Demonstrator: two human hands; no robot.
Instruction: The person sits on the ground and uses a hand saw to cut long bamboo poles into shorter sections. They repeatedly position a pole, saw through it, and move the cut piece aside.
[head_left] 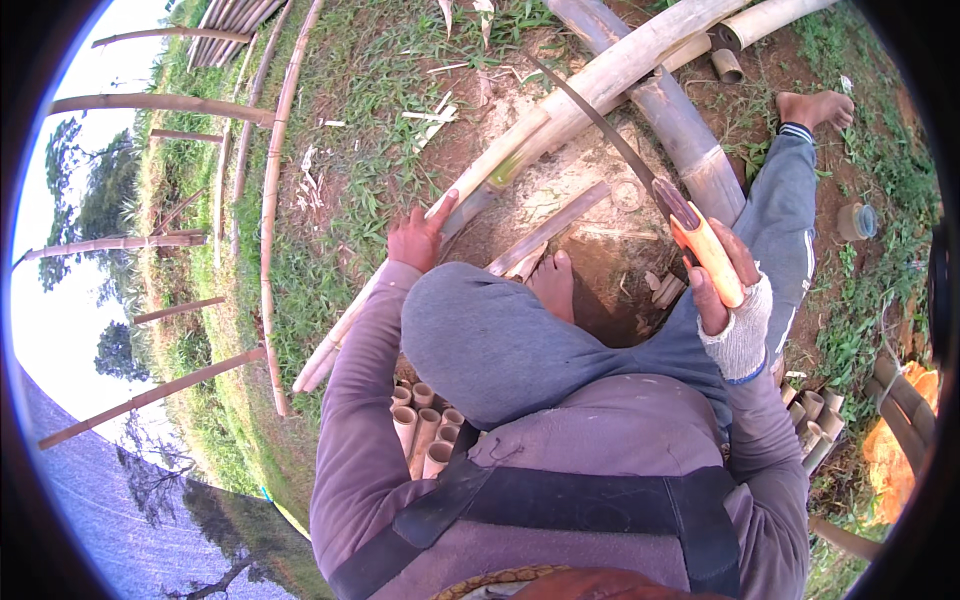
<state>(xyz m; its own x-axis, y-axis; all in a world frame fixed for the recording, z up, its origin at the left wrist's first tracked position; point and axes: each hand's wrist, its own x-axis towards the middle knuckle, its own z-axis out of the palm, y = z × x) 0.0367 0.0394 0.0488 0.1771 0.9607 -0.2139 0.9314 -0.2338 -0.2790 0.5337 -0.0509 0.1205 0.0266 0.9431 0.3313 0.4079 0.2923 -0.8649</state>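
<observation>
A long pale bamboo pole (520, 135) slants from the upper right down past my left knee. My bare left hand (415, 238) is closed over it beside the knee, with one finger stretched along its surface. In my right hand (735, 290), which wears a pale fingerless glove, is a curved handsaw (712, 250) with an orange handle. My fingers wrap round that handle. The saw's thin dark blade points up and left, passing over the pole in this view; whether it touches the bamboo I cannot tell.
A thick grey bamboo log (690, 140) lies crosswise under the pole. Cut bamboo tubes (425, 425) stand bundled beside my left hip, with more tubes (815, 415) at my right. A split bamboo strip (555, 225) lies near my bare foot (552, 285). A bamboo fence (275, 200) rises at left.
</observation>
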